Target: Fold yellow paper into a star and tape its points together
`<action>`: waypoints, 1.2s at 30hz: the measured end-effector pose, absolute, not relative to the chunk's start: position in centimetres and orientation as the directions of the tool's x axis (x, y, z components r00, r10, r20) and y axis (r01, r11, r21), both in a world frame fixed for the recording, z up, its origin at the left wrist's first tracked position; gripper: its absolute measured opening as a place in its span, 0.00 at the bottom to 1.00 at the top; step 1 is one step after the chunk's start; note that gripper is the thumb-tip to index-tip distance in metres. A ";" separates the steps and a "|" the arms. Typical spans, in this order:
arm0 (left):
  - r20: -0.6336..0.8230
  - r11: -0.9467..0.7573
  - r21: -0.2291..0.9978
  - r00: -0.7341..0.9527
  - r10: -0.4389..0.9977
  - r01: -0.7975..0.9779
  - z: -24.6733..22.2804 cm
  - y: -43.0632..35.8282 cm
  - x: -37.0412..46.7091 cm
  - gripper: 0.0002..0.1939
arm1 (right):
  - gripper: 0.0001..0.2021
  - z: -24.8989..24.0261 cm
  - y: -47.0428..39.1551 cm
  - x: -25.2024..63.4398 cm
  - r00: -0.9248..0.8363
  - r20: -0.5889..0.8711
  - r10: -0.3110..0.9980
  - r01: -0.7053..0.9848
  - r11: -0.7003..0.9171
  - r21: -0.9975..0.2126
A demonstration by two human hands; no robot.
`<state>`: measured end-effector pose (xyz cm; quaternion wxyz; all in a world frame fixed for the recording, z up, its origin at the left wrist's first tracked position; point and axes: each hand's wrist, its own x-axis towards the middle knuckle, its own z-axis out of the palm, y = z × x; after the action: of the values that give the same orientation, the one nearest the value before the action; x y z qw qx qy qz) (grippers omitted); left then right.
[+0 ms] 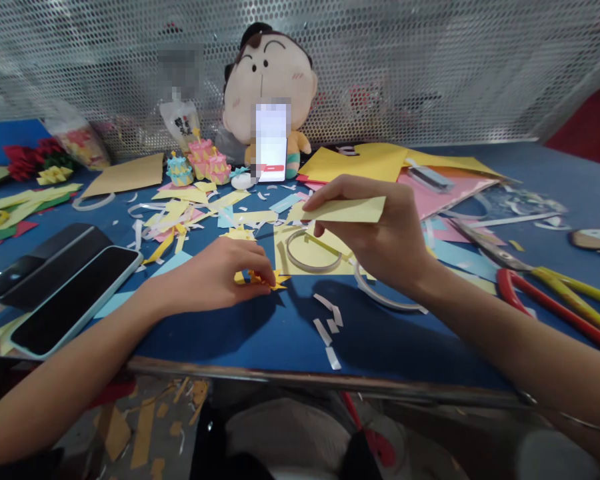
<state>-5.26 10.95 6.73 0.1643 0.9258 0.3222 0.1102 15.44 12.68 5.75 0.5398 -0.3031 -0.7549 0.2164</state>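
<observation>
My left hand (pixel 230 272) is low over the blue table, its fingers closed on a small orange-yellow paper piece with pointed edges (pixel 281 281). Its palm side hides part of that piece. Raised above the table, my right hand (pixel 385 230) pinches a pale yellow paper strip (pixel 350 210) between thumb and fingers. Beneath it, a roll of white tape (pixel 314 268) lies on a pale yellow sheet (pixel 283 257). A curled white strip (pixel 387 301) rests below the right wrist. Several small white paper scraps (pixel 334 358) lie between the hands and the table's front edge.
A black-screened phone (pixel 75 300) lies at left. Red-handled scissors (pixel 513 287) and a yellow-handled pair (pixel 575 293) lie at right. Paper cakes (pixel 207 160), a plush doll (pixel 270 73) and a lit phone (pixel 271 143) stand behind cut paper scraps. Yellow sheets (pixel 360 163) lie back right.
</observation>
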 end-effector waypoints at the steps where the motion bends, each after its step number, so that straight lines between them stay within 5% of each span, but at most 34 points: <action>1: 0.101 -0.741 0.373 0.769 0.631 0.559 6.8 11.0 -5.3 0.06 | 0.09 5.8 12.7 15.5 -0.234 0.687 0.688 0.220 0.726 -0.652; 18: 0.177 -0.787 0.275 0.776 0.606 0.552 6.7 10.6 -5.3 0.06 | 0.08 5.7 12.8 15.4 -0.242 0.692 0.680 0.220 0.733 -0.643; 29: 0.187 -0.800 0.076 0.779 0.598 0.596 6.4 10.6 -5.4 0.08 | 0.08 5.7 12.8 15.5 -0.232 0.675 0.700 0.228 0.714 -0.662; 36: 0.211 -0.813 0.163 0.785 0.583 0.560 5.7 10.7 -5.5 0.09 | 0.09 5.8 12.8 15.5 -0.245 0.714 0.656 0.223 0.755 -0.617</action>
<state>-5.47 10.68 5.74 0.0460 0.9435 0.3027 0.1265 15.47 12.76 5.85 0.5430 -0.2878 -0.7632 0.1995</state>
